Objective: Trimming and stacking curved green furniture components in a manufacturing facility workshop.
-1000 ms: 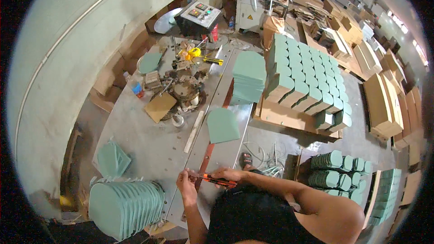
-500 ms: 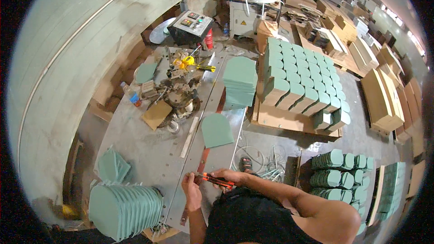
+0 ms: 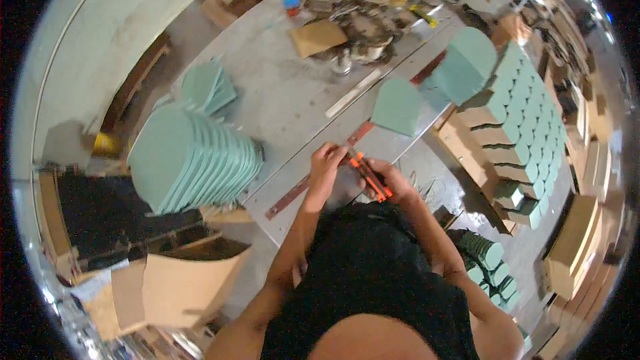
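My right hand [image 3: 393, 181] is closed around the body of an orange-and-black utility knife [image 3: 371, 177], held in front of my black top. At the knife's other end, my left hand [image 3: 327, 163] has its thumb and fingers pinched together. The small part between those fingertips is too blurred to make out. Beyond my hands lies a single green panel [image 3: 398, 107] with one rounded end, flat on the grey metal table [image 3: 273, 67]. A reddish-brown strip [image 3: 289, 198] runs along the tabletop beneath my left hand.
Stacked green panels [image 3: 190, 160] stand at the table's left, with another pile [image 3: 463, 67] at the far right. A pallet of rounded blocks [image 3: 527, 120] is beside the table. Tools and machine parts [image 3: 367, 30] clutter the far side. A cardboard box [image 3: 190, 290] sits lower left.
My view has swung left and down, so the table shows farther up and right. Both hands stay on the knife, which now points more steeply away from me.
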Available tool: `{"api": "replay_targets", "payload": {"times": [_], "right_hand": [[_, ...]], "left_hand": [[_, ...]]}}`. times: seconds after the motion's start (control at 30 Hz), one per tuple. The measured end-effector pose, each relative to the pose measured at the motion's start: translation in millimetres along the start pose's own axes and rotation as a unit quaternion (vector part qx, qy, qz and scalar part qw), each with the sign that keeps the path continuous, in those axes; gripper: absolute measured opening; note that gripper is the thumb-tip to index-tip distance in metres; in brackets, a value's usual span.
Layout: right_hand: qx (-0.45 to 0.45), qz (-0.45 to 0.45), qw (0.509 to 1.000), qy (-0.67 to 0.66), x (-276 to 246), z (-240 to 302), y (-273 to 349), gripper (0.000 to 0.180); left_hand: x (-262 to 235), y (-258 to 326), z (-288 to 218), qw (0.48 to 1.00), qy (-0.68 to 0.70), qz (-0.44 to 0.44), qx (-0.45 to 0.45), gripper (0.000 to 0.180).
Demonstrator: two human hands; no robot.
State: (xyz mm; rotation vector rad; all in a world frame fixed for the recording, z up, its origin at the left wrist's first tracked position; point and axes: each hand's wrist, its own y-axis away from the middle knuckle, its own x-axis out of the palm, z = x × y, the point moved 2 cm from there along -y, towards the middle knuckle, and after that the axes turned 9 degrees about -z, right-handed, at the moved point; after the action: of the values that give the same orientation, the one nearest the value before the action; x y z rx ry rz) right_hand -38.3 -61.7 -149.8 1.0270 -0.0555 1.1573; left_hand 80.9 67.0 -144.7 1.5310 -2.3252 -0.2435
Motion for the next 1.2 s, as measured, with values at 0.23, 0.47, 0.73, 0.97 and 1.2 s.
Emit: {"api": "replay_targets", "payload": {"times": [0.23,0.47,0.73,0.97,1.2], "right_hand": [[-0.009,0.032,0.999,-0.035,10,1,-2,0.039],[-0.026,0.015,0.998,-0.050,5,6,1,0.035],[-0.025,0.034,0.999,0.003,12,10,0,0.041],[-0.010,0.025,1.000,0.003,7,7,2,0.039],[-0.017,0.017,1.000,-0.005,8,6,3,0.037]], "left_hand": [[-11,-3,2,0.999,0.046,-0.006,-0.018,0.013],[-25,-15,-10,0.994,0.104,-0.029,-0.033,0.013],[-16,-22,-7,0.984,0.166,0.005,-0.069,0.010],[-14,-21,-13,0.993,0.105,-0.031,-0.052,0.009],[-18,-21,-7,0.993,0.102,-0.041,-0.038,0.014]]}}
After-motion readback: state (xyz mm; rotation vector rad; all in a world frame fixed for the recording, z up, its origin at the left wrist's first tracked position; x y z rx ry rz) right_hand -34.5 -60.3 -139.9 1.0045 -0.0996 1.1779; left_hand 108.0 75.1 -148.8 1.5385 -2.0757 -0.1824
